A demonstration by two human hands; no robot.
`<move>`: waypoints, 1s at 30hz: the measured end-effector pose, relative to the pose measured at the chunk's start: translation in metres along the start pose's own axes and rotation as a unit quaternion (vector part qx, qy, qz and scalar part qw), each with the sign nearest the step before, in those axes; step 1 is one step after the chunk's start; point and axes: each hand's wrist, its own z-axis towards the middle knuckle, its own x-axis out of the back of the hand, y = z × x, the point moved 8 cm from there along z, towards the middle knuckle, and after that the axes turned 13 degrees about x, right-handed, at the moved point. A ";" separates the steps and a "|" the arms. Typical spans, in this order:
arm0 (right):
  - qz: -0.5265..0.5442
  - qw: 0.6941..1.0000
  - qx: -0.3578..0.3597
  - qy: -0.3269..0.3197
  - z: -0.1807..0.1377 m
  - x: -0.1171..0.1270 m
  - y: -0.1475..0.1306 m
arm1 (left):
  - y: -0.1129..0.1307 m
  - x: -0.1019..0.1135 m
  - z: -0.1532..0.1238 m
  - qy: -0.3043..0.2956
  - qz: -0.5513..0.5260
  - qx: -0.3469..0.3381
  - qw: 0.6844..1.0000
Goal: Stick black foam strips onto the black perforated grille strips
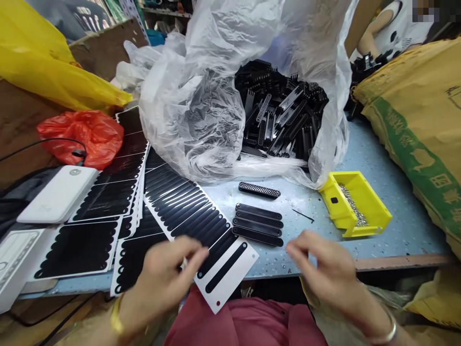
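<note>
The left hand's (169, 274) fingers are curled over a white backing sheet with black rounded strips (234, 274); whether the sheet is gripped cannot be told. The right hand's (324, 271) thumb and forefinger are brought close together above the blue speckled tabletop (295, 194); whether anything is pinched cannot be told. Between the hands, slim black bars (257, 227) are lined up beside the sheet. Beyond, a crumpled translucent plastic bag (216, 129) is filled with black pieces (284, 115); metal bits (355, 206) are held in a yellow plastic bin (334, 216).
</note>
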 end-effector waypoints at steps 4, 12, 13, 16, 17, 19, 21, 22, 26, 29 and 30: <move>-0.009 0.996 0.053 -0.078 -0.036 -0.050 -0.046 | -0.067 -0.050 -0.081 -0.126 -0.144 0.226 0.955; -0.026 0.974 0.154 -0.167 -0.025 -0.109 -0.061 | -0.063 -0.113 -0.108 -0.146 -0.566 0.404 0.704; -0.024 0.974 0.165 -0.153 -0.023 -0.105 -0.065 | -0.059 -0.110 -0.106 -0.145 -0.587 0.399 0.689; -0.019 0.973 0.185 -0.137 -0.022 -0.093 -0.081 | -0.066 -0.097 -0.100 -0.087 -0.640 0.418 0.639; -0.019 0.971 0.188 -0.144 -0.024 -0.092 -0.085 | -0.071 -0.092 -0.098 -0.060 -0.650 0.425 0.627; -0.021 0.968 0.195 -0.155 -0.029 -0.091 -0.089 | -0.076 -0.084 -0.091 -0.043 -0.658 0.418 0.625; -0.026 0.969 0.193 -0.151 -0.034 -0.092 -0.088 | -0.070 -0.081 -0.084 -0.077 -0.659 0.387 0.640; -0.027 0.971 0.188 -0.146 -0.036 -0.093 -0.086 | -0.066 -0.082 -0.082 -0.102 -0.657 0.373 0.648; -0.004 0.978 0.166 -0.124 -0.042 -0.098 -0.075 | -0.051 -0.093 -0.093 -0.191 -0.621 0.360 0.670; 0.022 0.983 0.154 -0.100 -0.045 -0.095 -0.069 | -0.050 -0.101 -0.101 -0.210 -0.592 0.366 0.687; 0.029 0.984 0.148 -0.093 -0.045 -0.093 -0.066 | -0.051 -0.103 -0.102 -0.206 -0.586 0.369 0.691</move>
